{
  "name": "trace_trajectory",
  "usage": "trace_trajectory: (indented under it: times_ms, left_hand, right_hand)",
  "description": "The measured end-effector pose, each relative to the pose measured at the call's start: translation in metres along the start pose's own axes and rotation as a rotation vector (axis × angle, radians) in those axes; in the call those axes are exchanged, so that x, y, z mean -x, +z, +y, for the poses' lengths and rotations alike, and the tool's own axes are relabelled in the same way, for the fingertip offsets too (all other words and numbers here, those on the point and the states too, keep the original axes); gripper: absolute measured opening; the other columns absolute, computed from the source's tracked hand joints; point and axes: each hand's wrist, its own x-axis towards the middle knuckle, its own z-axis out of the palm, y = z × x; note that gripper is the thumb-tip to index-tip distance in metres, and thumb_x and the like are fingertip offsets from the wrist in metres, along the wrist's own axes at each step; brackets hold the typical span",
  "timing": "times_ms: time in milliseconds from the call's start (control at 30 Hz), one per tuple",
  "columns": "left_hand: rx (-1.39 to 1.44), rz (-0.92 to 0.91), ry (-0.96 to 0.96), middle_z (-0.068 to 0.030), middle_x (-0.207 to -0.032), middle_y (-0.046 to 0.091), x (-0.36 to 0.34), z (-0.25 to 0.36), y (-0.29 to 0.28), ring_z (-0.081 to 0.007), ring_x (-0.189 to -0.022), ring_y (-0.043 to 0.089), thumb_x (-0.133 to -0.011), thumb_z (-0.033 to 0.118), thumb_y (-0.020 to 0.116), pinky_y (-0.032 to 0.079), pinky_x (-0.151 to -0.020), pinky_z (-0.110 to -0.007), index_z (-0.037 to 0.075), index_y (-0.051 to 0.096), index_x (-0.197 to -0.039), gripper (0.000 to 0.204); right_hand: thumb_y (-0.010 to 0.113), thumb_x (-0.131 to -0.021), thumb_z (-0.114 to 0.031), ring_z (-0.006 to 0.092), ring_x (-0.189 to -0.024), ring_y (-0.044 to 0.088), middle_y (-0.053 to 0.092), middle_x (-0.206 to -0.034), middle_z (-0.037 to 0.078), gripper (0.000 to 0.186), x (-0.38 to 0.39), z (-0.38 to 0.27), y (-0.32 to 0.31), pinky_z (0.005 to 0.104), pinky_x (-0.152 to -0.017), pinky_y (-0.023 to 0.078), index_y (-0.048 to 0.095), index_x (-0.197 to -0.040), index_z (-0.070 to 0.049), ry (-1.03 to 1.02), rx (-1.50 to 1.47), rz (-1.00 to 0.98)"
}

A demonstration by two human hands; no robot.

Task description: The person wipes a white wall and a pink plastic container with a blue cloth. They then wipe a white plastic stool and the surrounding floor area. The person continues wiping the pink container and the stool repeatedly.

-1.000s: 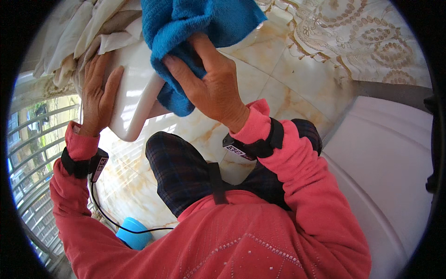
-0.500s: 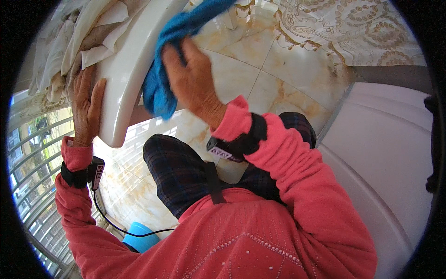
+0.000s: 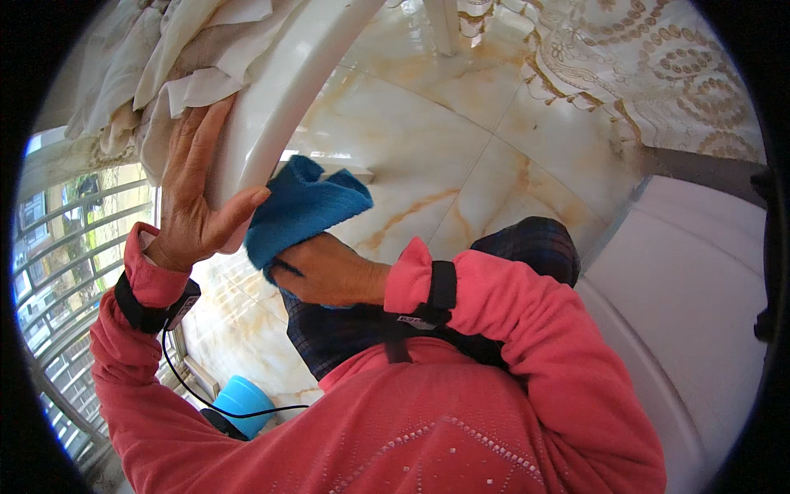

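My left hand (image 3: 193,185) lies stretched along a glossy white furniture edge (image 3: 284,95), its thumb out to the side by the rounded corner. Its fingertips reach the hem of a pale hanging cloth (image 3: 193,49). Bunched in my right hand (image 3: 329,272) is a blue cloth (image 3: 304,206), whose loose part spreads up and right of the corner. The cloth is beside the end of the white edge, close to my left thumb. Part of my right fingers is hidden behind the cloth.
A lace curtain (image 3: 658,62) hangs at the far right above a marbled tile floor (image 3: 395,156). On the right stands a white panelled piece (image 3: 683,288). Window bars (image 3: 70,272) run along the left. A light blue container (image 3: 244,403) stands low at the left, with a black cable (image 3: 185,379) nearby.
My right hand has drawn the blue cloth down towards me, to the end of the white edge. My left hand stays on that edge, with its thumb now spread outward.
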Motion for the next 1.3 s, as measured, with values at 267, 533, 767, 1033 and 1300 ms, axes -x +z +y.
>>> trace_trajectory:
  times_ms: [267, 533, 767, 1033, 1300]
  left_hand:
    - [0.123, 0.042, -0.029, -0.0219, -0.134, 0.048, 0.002, 0.0, 0.003, -0.0379, -0.121, 0.05, -0.08, 0.046, 0.067, 0.042, -0.099, -0.043, 0.005, 0.044, -0.139, 0.075]
    - [0.111, 0.099, 0.001, -0.0186, -0.133, 0.05, 0.003, -0.005, 0.01, -0.0349, -0.116, 0.055, -0.08, 0.05, 0.065, 0.046, -0.096, -0.041, 0.01, 0.047, -0.138, 0.073]
    - [0.11, 0.118, -0.015, -0.0171, -0.133, 0.052, 0.004, -0.008, 0.014, -0.035, -0.114, 0.058, -0.078, 0.055, 0.064, 0.05, -0.094, -0.044, 0.015, 0.048, -0.138, 0.074]
    - [0.124, 0.092, -0.016, -0.0178, -0.134, 0.051, 0.004, -0.008, 0.014, -0.0342, -0.117, 0.055, -0.079, 0.05, 0.064, 0.045, -0.097, -0.044, 0.012, 0.046, -0.139, 0.073]
    - [0.025, 0.015, -0.016, -0.0191, -0.139, 0.045, 0.006, -0.007, 0.006, -0.0324, -0.129, 0.043, -0.082, 0.044, 0.063, 0.032, -0.108, -0.042, 0.004, 0.041, -0.142, 0.075]
  right_hand:
    - [0.063, -0.082, -0.014, 0.0416, -0.076, 0.061, 0.063, -0.082, 0.02, 0.019, -0.016, 0.01, -0.015, 0.0454, -0.064, 0.05, 0.058, -0.098, -0.004, 0.131, -0.085, 0.118]
    - [0.064, -0.081, -0.016, 0.0425, -0.07, 0.061, 0.062, -0.08, 0.021, 0.033, -0.023, 0.009, -0.023, 0.0483, -0.06, 0.049, 0.051, -0.109, -0.004, 0.137, 0.034, 0.289]
    - [0.059, -0.082, -0.019, 0.0466, -0.068, 0.06, 0.062, -0.073, 0.024, 0.029, 0.002, 0.06, -0.021, 0.0539, -0.061, 0.049, 0.048, -0.102, -0.002, 0.34, 0.222, 0.251]
    - [0.052, -0.078, -0.016, 0.045, -0.079, 0.062, 0.065, -0.082, 0.025, 0.02, 0.044, 0.162, -0.034, 0.0549, -0.075, 0.049, 0.058, -0.091, -0.003, 0.69, 0.443, -0.02]
    - [0.054, -0.074, -0.011, 0.0396, -0.085, 0.064, 0.067, -0.09, 0.021, 0.023, -0.024, 0.115, -0.054, 0.0457, -0.077, 0.052, 0.069, -0.092, -0.009, 0.319, 0.473, -0.106]
